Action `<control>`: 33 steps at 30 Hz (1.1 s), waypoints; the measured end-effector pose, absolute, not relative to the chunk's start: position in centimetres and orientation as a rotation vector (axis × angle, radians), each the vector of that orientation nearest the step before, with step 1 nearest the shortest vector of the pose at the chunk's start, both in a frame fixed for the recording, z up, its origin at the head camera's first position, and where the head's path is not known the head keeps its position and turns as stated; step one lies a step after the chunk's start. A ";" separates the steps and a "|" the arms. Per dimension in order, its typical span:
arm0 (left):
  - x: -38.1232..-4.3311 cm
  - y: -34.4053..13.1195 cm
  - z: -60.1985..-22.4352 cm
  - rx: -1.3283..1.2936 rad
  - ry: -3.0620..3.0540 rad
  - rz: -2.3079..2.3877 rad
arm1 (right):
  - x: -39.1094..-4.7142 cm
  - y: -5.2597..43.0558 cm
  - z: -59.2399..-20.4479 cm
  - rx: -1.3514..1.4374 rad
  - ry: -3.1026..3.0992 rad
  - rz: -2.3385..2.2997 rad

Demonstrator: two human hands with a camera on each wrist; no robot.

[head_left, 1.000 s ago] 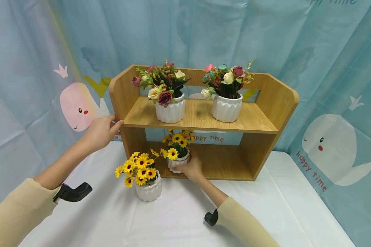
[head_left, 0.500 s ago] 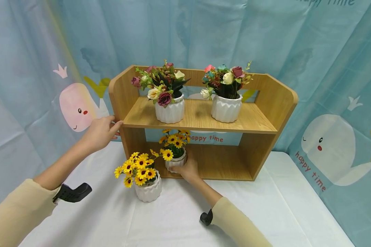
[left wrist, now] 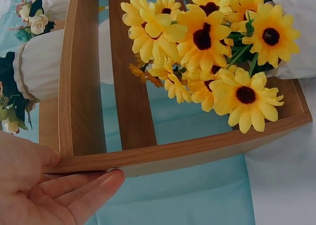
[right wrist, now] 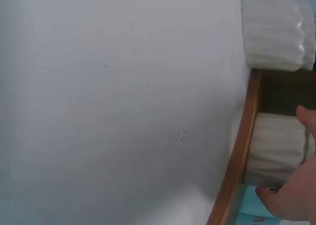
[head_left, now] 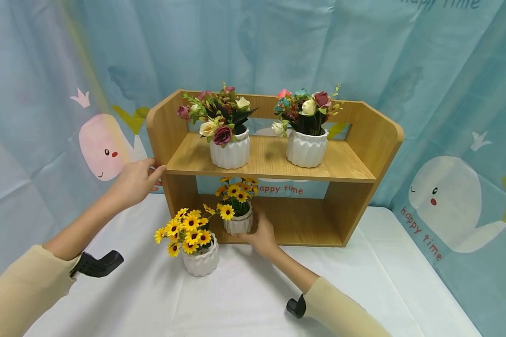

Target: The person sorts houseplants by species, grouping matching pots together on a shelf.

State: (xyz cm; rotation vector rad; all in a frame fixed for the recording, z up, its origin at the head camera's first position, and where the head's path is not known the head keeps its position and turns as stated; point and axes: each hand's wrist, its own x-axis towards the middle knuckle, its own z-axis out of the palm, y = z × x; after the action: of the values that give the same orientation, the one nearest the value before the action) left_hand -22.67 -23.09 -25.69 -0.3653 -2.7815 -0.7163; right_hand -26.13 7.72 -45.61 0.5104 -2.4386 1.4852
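A small wooden shelf (head_left: 278, 179) stands on the white table. My left hand (head_left: 137, 182) holds its left side panel, thumb at the front edge and fingers along the outside, as the left wrist view also shows (left wrist: 59, 190). On the lower board, towards the left, sits a white pot (head_left: 238, 223) of yellow sunflowers (head_left: 238, 192). Beside it is my right hand (head_left: 261, 236), thumb and fingers spread apart around the pot's right side with a gap showing. In the right wrist view the spread fingers frame this pot (right wrist: 274, 146).
A second white pot (head_left: 201, 261) of sunflowers (head_left: 189, 231) stands on the table before the shelf's left front. Up on the top board are two white pots of mixed roses, one on the left (head_left: 230, 152) and one on the right (head_left: 307, 149). A blue curtain (head_left: 253, 42) hangs behind.
My right hand first shifted the sunflower pot leftward along the lower board, then loosened and drew back a little to the right. The left hand has stayed on the side panel.
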 end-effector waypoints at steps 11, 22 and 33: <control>-22.8 -23.3 -25.7 -0.369 -2.788 -0.725 | -22.2 8.2 -44.3 0.549 -2.467 1.485; -22.7 -23.5 -25.7 -0.367 -2.796 -0.735 | -19.5 7.7 -44.0 0.671 -2.503 1.586; -22.8 -23.4 -25.8 -0.378 -2.790 -0.734 | -18.1 5.9 -44.2 0.704 -2.532 1.652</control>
State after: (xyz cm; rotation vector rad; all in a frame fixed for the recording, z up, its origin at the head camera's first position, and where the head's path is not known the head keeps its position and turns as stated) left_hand -22.75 -23.41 -25.80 -0.3781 -2.7897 -0.7337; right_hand -18.10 5.90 -44.16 0.7037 -2.5323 1.6519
